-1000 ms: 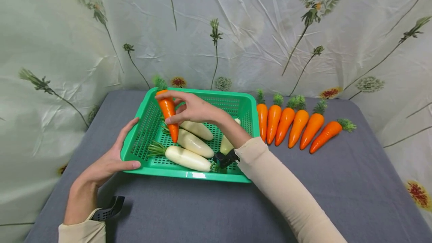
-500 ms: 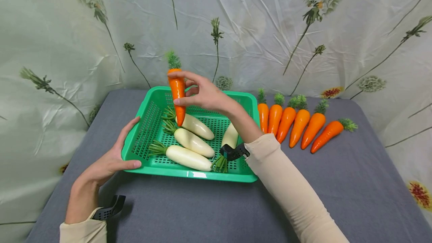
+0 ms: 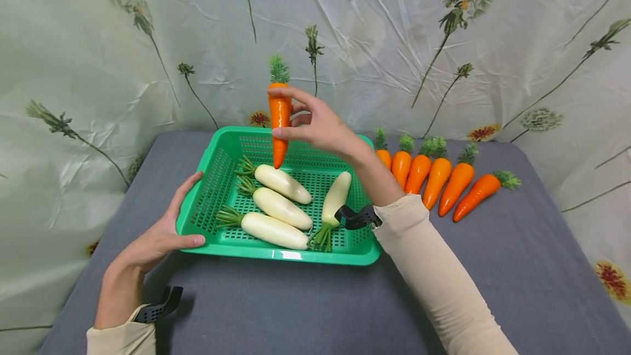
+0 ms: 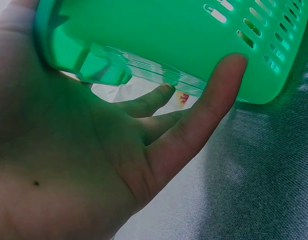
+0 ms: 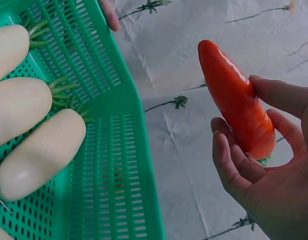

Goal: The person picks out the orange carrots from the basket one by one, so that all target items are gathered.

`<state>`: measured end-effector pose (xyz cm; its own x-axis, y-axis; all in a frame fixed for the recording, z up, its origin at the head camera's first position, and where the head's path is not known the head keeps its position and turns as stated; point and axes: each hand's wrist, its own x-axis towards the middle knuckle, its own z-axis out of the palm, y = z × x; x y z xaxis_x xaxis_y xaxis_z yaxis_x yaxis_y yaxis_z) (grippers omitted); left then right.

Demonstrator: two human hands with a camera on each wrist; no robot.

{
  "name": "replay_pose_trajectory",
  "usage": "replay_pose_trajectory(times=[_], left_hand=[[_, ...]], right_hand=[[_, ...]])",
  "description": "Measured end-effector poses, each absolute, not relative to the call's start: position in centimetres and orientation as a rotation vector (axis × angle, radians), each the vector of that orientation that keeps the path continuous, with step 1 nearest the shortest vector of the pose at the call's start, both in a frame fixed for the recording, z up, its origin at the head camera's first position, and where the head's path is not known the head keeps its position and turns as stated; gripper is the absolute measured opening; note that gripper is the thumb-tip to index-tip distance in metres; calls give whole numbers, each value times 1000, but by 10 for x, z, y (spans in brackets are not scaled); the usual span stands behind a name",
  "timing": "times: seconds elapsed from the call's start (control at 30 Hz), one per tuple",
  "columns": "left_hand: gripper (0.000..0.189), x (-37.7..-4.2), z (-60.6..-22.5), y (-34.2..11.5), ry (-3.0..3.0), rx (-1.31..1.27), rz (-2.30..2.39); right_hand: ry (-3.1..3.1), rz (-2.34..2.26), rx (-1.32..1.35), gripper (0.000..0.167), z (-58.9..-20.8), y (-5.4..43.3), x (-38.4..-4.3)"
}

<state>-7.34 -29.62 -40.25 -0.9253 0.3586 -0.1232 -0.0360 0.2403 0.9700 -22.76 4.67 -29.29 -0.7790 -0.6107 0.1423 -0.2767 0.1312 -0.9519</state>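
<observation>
My right hand (image 3: 322, 125) pinches an orange carrot (image 3: 279, 111) between thumb and fingers. The carrot hangs upright over the back of the green basket (image 3: 320, 257), leafy top up and tip down. In the right wrist view the same carrot (image 5: 236, 100) shows between thumb and fingers, beside the basket wall (image 5: 121, 165). Several white radishes (image 3: 282, 207) lie in the basket, three at the left and one at the right. My left hand (image 3: 158, 237) rests with straightened fingers and thumb against the basket's front left corner. Its thumb (image 4: 226, 80) touches the green wall in the left wrist view.
Several more carrots (image 3: 436, 179) lie in a row on the grey tablecloth (image 3: 493, 267), right of the basket, leafy tops toward the back. A pale curtain (image 3: 365, 43) with printed plants hangs behind the table. My right forearm crosses over the basket's right side.
My right hand has lifted the carrot from low over the radishes up and to the right, toward the basket's back. The left hand and the basket have stayed in place.
</observation>
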Motion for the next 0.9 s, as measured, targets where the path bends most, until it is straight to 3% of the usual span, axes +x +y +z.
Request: replay_pose_trajectory(times=[0.9], left_hand=[[119, -74, -404, -298, 2213, 287, 1711]], right_hand=[[2111, -1893, -708, 68, -300, 116, -224]])
